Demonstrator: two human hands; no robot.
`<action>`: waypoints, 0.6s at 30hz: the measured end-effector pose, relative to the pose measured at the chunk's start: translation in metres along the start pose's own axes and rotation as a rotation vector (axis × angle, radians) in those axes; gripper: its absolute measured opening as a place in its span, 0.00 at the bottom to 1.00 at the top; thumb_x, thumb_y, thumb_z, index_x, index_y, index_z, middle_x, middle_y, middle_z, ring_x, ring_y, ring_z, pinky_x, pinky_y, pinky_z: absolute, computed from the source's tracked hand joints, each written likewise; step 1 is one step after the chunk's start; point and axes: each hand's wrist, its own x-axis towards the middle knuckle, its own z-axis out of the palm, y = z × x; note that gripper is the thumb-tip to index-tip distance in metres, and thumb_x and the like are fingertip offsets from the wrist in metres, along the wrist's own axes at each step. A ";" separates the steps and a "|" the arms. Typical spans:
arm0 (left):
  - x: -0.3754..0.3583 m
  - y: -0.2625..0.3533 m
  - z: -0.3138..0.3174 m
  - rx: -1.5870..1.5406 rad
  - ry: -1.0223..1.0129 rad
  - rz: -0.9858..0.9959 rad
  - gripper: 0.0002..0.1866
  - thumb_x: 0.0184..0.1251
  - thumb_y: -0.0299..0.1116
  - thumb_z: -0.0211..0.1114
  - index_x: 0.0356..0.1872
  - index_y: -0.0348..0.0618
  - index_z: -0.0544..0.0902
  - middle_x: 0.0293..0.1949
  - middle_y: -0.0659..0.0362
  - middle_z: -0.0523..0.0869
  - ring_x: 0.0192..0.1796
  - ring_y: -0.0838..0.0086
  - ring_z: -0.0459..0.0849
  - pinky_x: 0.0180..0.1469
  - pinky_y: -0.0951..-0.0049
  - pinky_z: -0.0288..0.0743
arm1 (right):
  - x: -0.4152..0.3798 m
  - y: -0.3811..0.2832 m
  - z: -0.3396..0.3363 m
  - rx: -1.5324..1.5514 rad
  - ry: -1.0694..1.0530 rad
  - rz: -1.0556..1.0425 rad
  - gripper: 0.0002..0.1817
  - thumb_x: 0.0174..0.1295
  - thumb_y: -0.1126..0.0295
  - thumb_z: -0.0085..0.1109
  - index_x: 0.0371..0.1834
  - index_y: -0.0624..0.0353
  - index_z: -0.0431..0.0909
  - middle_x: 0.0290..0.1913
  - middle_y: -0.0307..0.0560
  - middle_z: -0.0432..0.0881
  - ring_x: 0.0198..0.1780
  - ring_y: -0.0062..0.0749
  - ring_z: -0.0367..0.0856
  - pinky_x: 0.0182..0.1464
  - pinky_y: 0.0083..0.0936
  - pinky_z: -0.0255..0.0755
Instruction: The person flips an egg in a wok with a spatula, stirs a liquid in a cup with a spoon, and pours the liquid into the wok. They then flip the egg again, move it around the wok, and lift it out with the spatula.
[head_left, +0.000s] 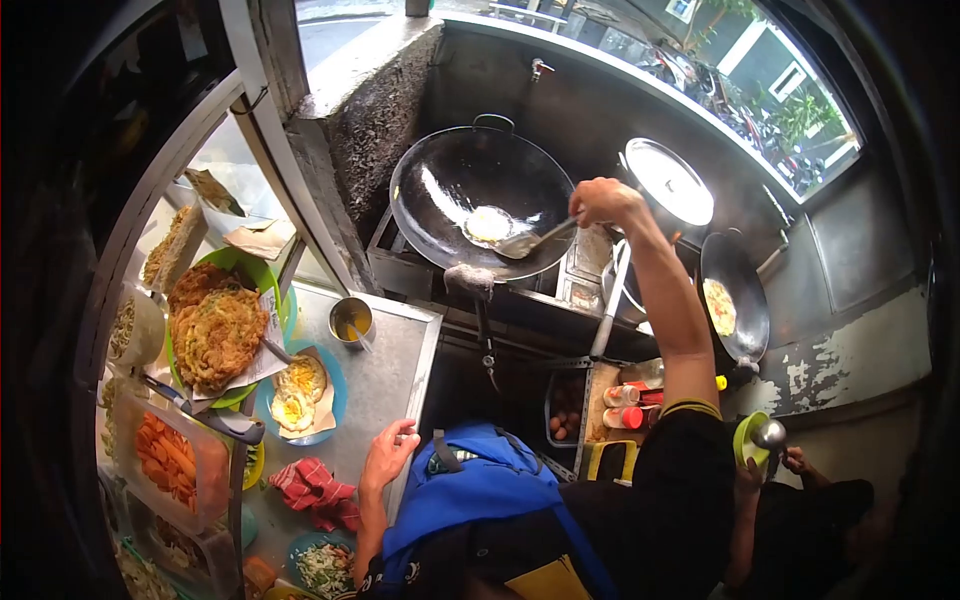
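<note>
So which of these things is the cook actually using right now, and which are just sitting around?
In use:
right hand
spatula
frying egg
big wok

Sitting around:
left hand, resting on the metal counter
small wok
pot lid
plate of fritters
red cloth

My wok (455, 190) is black, and the egg (489, 224) in it is pale yellow. My spatula (530, 241) is shiny grey. My bag (478, 488) is bright blue. The cloth (315, 490) is red with checks. The fritters (215, 330) are golden brown on a green plate (250, 268).
</note>
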 end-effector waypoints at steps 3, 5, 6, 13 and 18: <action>-0.004 0.005 0.001 -0.035 -0.003 -0.015 0.21 0.69 0.37 0.67 0.59 0.40 0.81 0.47 0.52 0.88 0.45 0.68 0.87 0.49 0.67 0.80 | 0.012 -0.007 0.015 0.065 0.046 0.016 0.22 0.46 0.70 0.72 0.49 0.46 0.88 0.44 0.45 0.90 0.47 0.36 0.89 0.51 0.32 0.82; -0.007 0.007 0.000 -0.028 0.019 -0.001 0.21 0.68 0.38 0.66 0.58 0.39 0.81 0.47 0.49 0.87 0.46 0.64 0.88 0.48 0.67 0.81 | 0.016 -0.009 0.007 0.083 0.001 0.034 0.22 0.47 0.70 0.72 0.49 0.46 0.88 0.43 0.45 0.90 0.46 0.36 0.89 0.50 0.32 0.82; -0.008 0.006 -0.001 -0.025 0.026 0.001 0.21 0.68 0.38 0.66 0.58 0.39 0.81 0.47 0.49 0.87 0.46 0.64 0.88 0.48 0.67 0.81 | 0.017 -0.011 0.003 0.101 -0.052 0.055 0.22 0.47 0.70 0.71 0.49 0.46 0.88 0.41 0.45 0.90 0.44 0.36 0.90 0.48 0.32 0.82; -0.010 0.001 0.001 -0.040 0.047 -0.007 0.21 0.68 0.37 0.67 0.58 0.38 0.81 0.47 0.49 0.87 0.46 0.64 0.88 0.49 0.66 0.81 | 0.027 -0.028 0.013 -0.004 0.165 0.039 0.17 0.48 0.70 0.70 0.45 0.46 0.89 0.44 0.47 0.90 0.47 0.40 0.89 0.51 0.34 0.83; -0.009 0.003 0.000 -0.034 0.038 -0.023 0.21 0.68 0.38 0.67 0.58 0.39 0.81 0.47 0.51 0.88 0.46 0.67 0.87 0.51 0.67 0.80 | 0.037 -0.034 0.008 -0.148 0.098 0.047 0.14 0.49 0.71 0.69 0.39 0.43 0.90 0.44 0.47 0.90 0.48 0.44 0.89 0.51 0.37 0.83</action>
